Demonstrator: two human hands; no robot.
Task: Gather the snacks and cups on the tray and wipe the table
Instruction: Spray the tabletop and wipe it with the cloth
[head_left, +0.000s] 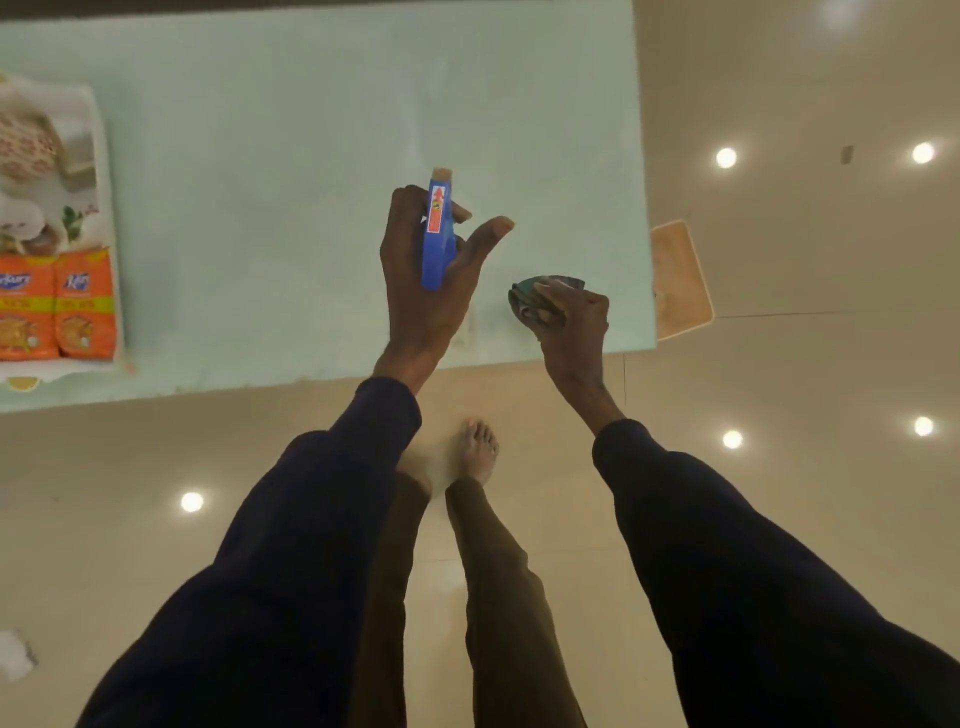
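The person is standing at a pale green desk (260, 156) and looking down at both hands. The left hand (421, 280) is wrapping around a blue spray bottle (436, 234), with the thumb and one finger sticking out loose. The right hand (571, 317) is squeezing a dark green cloth (540, 299) and pressing it down near the right corner of the desk, close to the front edge.

The gathering part is looking done. A white tray (101, 135) is sitting at the far left of the desk. Two orange snack packets (57, 306) are lying side by side in its near end. Behind them, patterned cups (26, 150) seem to be lying in the tray too, but that part is blurry and cut off by the edge of the view. Nothing else is sitting on the rest of the desk.

So I think the wiping is what is left. The person is getting ready to spray and rub. The big middle of the desk is waiting to be wiped, and I cannot tell if any of it is wet yet.

The spray bottle is pointing away from the person, toward the far side of the desk. Its long side is running from near to far, with the nozzle end at the far tip. The tray's long side is also running near to far, along the left edge of the desk. The cloth is bunched up in a ball, so it is not pointing any way.
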